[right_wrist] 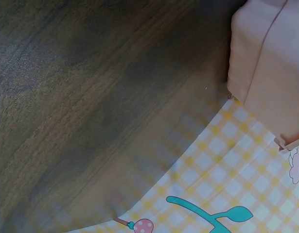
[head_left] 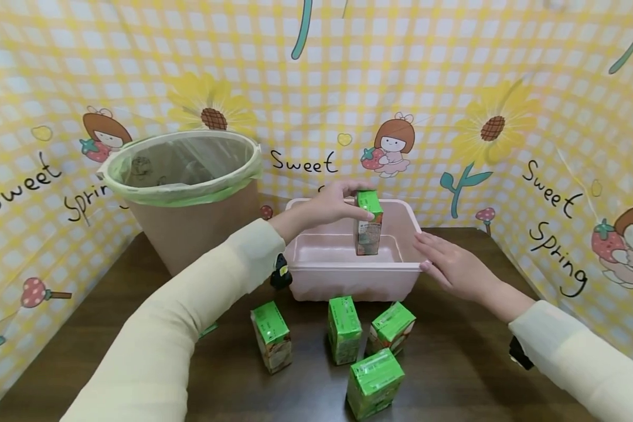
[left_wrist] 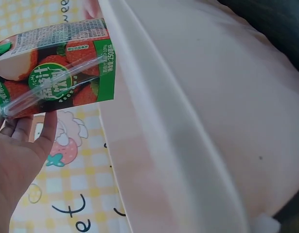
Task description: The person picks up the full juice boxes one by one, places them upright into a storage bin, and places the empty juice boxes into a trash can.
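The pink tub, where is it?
In the head view, the pink tub stands on the table just right of centre, between the tall bin and the right hand.

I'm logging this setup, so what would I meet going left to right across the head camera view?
Trash can → leftmost fully visible juice box → left hand → held juice box → right hand. The pink tub and other boxes overlap that order, so I left them out.
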A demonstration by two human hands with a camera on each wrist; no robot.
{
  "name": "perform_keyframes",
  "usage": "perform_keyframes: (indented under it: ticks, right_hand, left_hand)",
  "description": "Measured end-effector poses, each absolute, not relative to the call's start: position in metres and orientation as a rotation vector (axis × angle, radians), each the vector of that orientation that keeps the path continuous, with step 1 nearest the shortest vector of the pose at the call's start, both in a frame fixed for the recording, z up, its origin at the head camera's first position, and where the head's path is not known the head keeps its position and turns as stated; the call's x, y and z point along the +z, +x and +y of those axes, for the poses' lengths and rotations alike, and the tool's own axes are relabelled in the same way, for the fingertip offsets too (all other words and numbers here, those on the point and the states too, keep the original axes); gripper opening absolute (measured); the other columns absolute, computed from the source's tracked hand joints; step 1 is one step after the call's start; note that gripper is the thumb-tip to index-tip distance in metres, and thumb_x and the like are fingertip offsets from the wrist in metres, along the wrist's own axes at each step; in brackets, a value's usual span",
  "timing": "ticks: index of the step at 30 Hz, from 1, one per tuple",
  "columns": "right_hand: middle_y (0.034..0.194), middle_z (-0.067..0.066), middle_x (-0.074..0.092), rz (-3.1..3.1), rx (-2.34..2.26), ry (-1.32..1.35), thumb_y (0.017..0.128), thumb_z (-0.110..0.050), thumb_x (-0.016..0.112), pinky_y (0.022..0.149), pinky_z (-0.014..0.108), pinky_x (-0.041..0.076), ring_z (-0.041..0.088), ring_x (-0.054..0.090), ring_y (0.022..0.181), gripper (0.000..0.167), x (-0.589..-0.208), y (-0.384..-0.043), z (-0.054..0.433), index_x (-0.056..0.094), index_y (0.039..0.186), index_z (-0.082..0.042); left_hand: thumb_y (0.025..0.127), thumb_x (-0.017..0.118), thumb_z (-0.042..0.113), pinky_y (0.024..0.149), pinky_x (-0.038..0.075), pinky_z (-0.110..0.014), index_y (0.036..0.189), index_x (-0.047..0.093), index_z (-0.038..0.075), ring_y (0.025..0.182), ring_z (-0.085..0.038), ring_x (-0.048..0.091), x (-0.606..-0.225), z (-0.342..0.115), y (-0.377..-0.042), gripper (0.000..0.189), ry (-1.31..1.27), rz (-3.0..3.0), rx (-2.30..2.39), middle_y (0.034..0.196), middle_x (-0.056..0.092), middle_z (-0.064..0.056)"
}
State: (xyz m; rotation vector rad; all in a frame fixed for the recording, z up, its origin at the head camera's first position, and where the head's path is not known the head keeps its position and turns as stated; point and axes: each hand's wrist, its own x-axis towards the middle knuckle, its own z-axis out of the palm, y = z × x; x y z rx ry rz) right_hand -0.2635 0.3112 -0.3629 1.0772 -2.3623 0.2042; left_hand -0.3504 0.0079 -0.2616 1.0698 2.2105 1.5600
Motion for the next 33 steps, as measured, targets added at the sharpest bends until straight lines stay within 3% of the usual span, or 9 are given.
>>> perform_keyframes:
  ticks: [5, 13, 17, 23, 33]
  right_hand:
    - [0.141, 0.022, 0.049, -2.382, 0.197, 1.073, 0.103, -0.032, 0.046, 0.101, 0.052, 0.039, 0.037, 0.046, 0.129, 0.050, -0.363, -0.264, 0.310, 0.053, 0.134, 0.006]
    - [0.142, 0.021, 0.048, -2.413, 0.187, 1.054, 0.103, -0.029, 0.048, 0.102, 0.052, 0.039, 0.036, 0.045, 0.130, 0.048, -0.361, -0.262, 0.311, 0.052, 0.136, 0.006]
    - [0.141, 0.021, 0.048, -2.413, 0.183, 1.055, 0.103, -0.030, 0.047, 0.101, 0.054, 0.039, 0.036, 0.045, 0.130, 0.048, -0.360, -0.261, 0.311, 0.052, 0.135, 0.006]
    - [0.141, 0.022, 0.048, -2.427, 0.182, 1.068, 0.102, -0.028, 0.049, 0.101, 0.054, 0.039, 0.037, 0.044, 0.130, 0.048, -0.358, -0.261, 0.309, 0.051, 0.136, 0.006]
    - [0.142, 0.022, 0.047, -2.441, 0.189, 1.057, 0.102, -0.027, 0.050, 0.100, 0.055, 0.039, 0.037, 0.045, 0.130, 0.047, -0.359, -0.261, 0.309, 0.053, 0.135, 0.005]
  left_hand:
    - [0.079, 0.079, 0.009, 0.087, 0.050, -0.029, 0.135, 0.054, 0.002, 0.105, -0.024, 0.057, -0.267, 0.016, -0.359, 0.061, 1.080, 2.227, 1.518, 0.120, 0.058, -0.010]
    - [0.080, 0.078, 0.010, 0.081, 0.052, -0.027, 0.136, 0.054, 0.002, 0.098, -0.023, 0.059, -0.272, 0.032, -0.365, 0.062, 1.056, 2.241, 1.409, 0.115, 0.059, -0.010]
    - [0.080, 0.078, 0.008, 0.082, 0.052, -0.027, 0.137, 0.051, -0.002, 0.098, -0.021, 0.059, -0.274, 0.041, -0.365, 0.064, 1.059, 2.223, 1.404, 0.120, 0.057, -0.012]
    - [0.080, 0.079, 0.010, 0.083, 0.050, -0.024, 0.136, 0.053, 0.003, 0.100, -0.019, 0.056, -0.280, 0.047, -0.367, 0.063, 1.036, 2.276, 1.327, 0.130, 0.056, -0.008]
    - [0.080, 0.081, 0.015, 0.080, 0.049, -0.024, 0.137, 0.053, 0.003, 0.096, -0.018, 0.054, -0.290, 0.056, -0.372, 0.065, 1.069, 2.333, 1.230, 0.120, 0.058, -0.006]
